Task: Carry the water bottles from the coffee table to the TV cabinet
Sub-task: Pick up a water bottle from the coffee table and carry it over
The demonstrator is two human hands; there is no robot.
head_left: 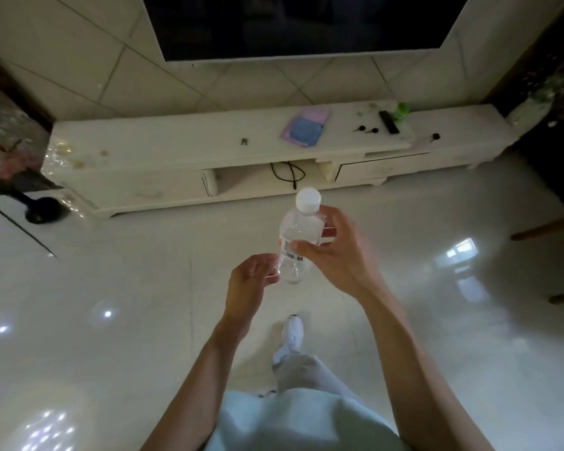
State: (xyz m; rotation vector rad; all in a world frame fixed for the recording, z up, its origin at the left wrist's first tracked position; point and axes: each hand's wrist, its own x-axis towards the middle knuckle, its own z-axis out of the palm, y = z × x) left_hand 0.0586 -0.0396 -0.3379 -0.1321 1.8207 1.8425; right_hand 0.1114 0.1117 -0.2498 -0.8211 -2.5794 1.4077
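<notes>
— Pale blue shirt [293,421] fills the bottom edge, nearest the lens. What is biggest beyond it?
— Glossy white floor [111,288], then the dark TV screen [300,24] on the tiled wall, and under it the long white TV cabinet [183,141].
— Where is the water bottle [302,229]?
— In the air above the floor, in front of the cabinet and well apart from it. The right grip [332,249] is grasping it round the middle, thumb on the near side, fingers curled round the far side.
— And the other?
— The left grip [248,288] is released, fingers loosely curled, just beside the bottle's base. Whether the fingertips touch it I cannot tell.
— Anything on the cabinet top?
— A purple-and-blue sheet [306,126] and a black remote [388,122].
— Which way does the bottle point?
— Its long axis runs away from the person, with the white cap [307,198] towards the cabinet and the base towards the body. It leans slightly right.
— Any writing?
— A barcode [292,256] and some red print on the clear wall; no words are legible.
</notes>
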